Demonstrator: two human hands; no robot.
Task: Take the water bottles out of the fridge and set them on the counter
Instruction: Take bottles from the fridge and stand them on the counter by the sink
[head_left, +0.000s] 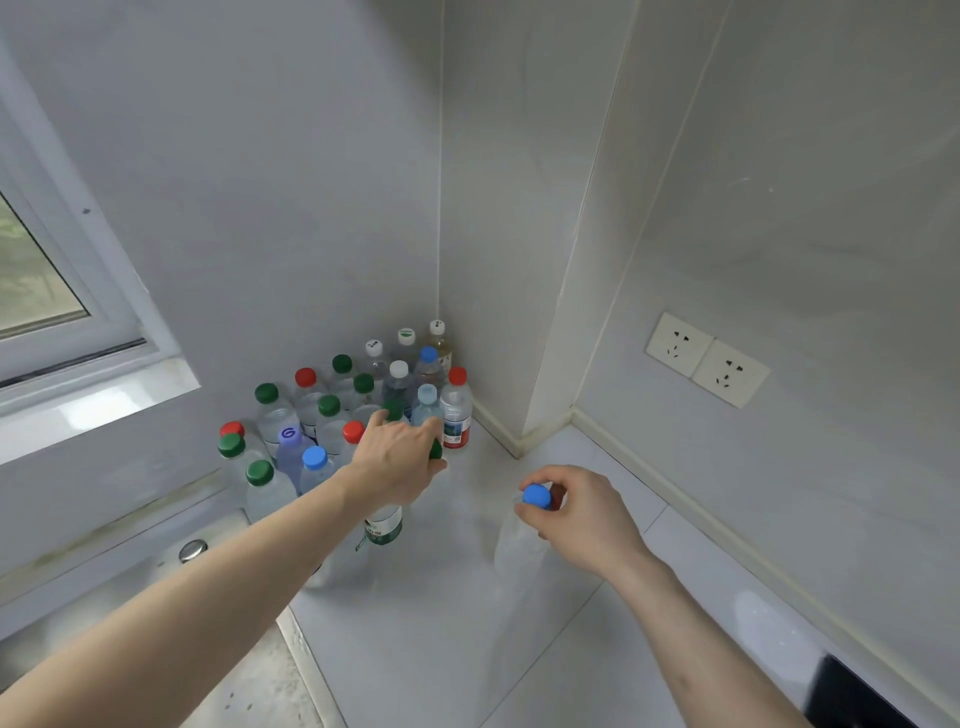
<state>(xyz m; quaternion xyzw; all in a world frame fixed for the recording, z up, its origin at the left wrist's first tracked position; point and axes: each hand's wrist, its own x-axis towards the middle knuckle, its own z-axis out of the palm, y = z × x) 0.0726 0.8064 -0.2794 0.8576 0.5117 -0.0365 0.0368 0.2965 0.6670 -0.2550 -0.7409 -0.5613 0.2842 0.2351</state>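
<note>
Several clear water bottles with green, red, blue and white caps (332, 415) stand clustered in the corner of the white counter (441, 649). My left hand (397, 460) grips the top of a green-capped bottle (383, 527) with a green label, at the front of the cluster. My right hand (579, 512) pinches the neck of a clear blue-capped bottle (537, 496), which stands on the counter apart from the cluster, to its right. The fridge is out of view.
Walls close the corner behind and to the right of the bottles. Two wall sockets (706, 358) sit on the right wall. A window (41, 280) is at the left, a sink edge with a round metal fitting (193, 550) below it. A black appliance corner (852, 696) shows at bottom right.
</note>
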